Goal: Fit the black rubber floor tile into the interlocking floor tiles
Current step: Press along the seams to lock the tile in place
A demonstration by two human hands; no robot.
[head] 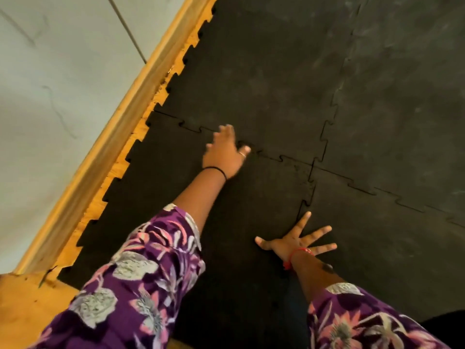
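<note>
The black rubber floor tile (161,197) lies flat in the lower left of the head view, its toothed edges meeting the other interlocking floor tiles (264,79) above and to the right. My left hand (225,152) presses on the upper seam where the teeth mesh, fingers slightly blurred and spread. My right hand (299,241) lies flat with fingers splayed near the tile's right seam. Neither hand holds anything. Part of the tile is hidden under my purple flowered sleeves.
A wooden skirting strip (120,117) runs diagonally along the tiles' left toothed edge, with yellow wood floor (25,306) showing in the gaps and at the bottom left. A pale wall (50,79) rises beyond it. More black tiles (402,122) cover the right side.
</note>
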